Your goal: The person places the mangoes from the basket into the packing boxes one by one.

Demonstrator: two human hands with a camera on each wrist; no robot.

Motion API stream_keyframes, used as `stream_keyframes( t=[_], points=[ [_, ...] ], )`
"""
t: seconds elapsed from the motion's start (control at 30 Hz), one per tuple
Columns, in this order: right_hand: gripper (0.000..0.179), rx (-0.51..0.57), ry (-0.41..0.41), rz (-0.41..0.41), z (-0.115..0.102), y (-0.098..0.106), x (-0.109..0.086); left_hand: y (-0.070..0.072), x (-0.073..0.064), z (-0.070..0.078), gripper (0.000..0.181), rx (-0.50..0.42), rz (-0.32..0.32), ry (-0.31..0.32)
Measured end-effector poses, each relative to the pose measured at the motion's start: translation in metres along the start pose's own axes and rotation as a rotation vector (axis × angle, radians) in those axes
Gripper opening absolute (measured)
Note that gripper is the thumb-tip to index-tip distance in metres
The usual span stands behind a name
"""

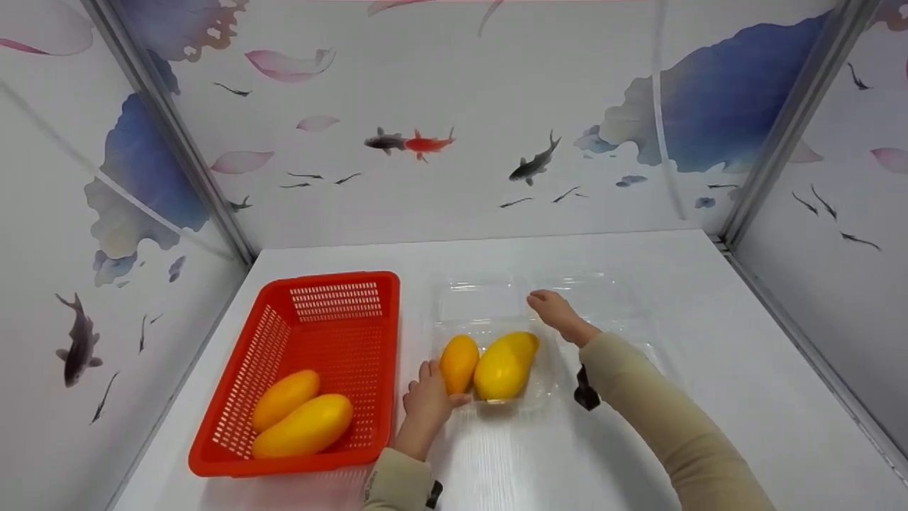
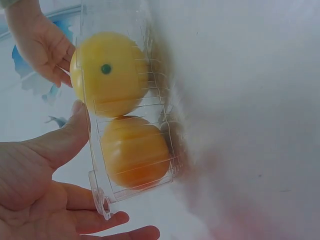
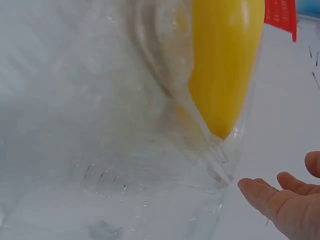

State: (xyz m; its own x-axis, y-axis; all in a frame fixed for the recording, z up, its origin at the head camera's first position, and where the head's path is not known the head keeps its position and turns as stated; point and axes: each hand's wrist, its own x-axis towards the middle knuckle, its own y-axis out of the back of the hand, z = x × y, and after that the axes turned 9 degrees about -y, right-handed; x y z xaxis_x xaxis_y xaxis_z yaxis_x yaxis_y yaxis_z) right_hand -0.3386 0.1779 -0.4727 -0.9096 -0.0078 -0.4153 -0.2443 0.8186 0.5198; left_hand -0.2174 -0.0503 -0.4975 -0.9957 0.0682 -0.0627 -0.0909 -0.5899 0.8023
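Two yellow mangoes lie side by side in a clear plastic box [image 1: 550, 376]: a smaller orange-yellow mango [image 1: 459, 360] on the left and a larger mango [image 1: 505, 367] on the right. My left hand [image 1: 427, 397] is at the box's front left corner, thumb along the front edge, other fingers stretched out beside the left wall. In the left wrist view its thumb [image 2: 70, 132] touches the rim. My right hand [image 1: 560, 314] hovers by the larger mango's far end with extended fingers, holding nothing. A clear plastic sheet-like part [image 3: 100, 140], seemingly the lid, spreads to the right.
Left of the box stands a red plastic basket [image 1: 392, 333] with two more mangoes [image 1: 303, 426] near its front. White panels printed with fish and petals [image 1: 454, 191] enclose the white table [image 1: 709, 355] at the back and sides.
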Motion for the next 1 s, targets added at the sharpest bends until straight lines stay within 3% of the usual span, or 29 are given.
stream_keyframes(
  t=[0.13, 0.4, 0.57, 0.73, 1.0],
  points=[
    [0.057, 0.101, -0.083, 0.012, 0.002, 0.002, 0.013, -0.001, -0.001, 0.002, 0.085, -0.016, -0.001, -0.011],
    [0.068, 0.419, -0.018, -0.060, 0.010, 0.001, 0.019, -0.003, 0.001, 0.003, 0.077, 0.012, 0.035, -0.043],
    [0.072, 0.535, -0.056, -0.061, 0.011, -0.002, 0.023, -0.003, 0.002, 0.004, 0.077, -0.012, 0.021, -0.023],
    [0.072, 0.569, -0.068, -0.050, 0.010, 0.000, 0.026, -0.003, 0.003, 0.003, 0.078, -0.005, 0.012, -0.017],
    [0.068, 0.486, -0.060, -0.020, 0.002, 0.010, 0.028, 0.000, 0.003, -0.001, 0.079, 0.018, 0.019, -0.030]
  ],
)
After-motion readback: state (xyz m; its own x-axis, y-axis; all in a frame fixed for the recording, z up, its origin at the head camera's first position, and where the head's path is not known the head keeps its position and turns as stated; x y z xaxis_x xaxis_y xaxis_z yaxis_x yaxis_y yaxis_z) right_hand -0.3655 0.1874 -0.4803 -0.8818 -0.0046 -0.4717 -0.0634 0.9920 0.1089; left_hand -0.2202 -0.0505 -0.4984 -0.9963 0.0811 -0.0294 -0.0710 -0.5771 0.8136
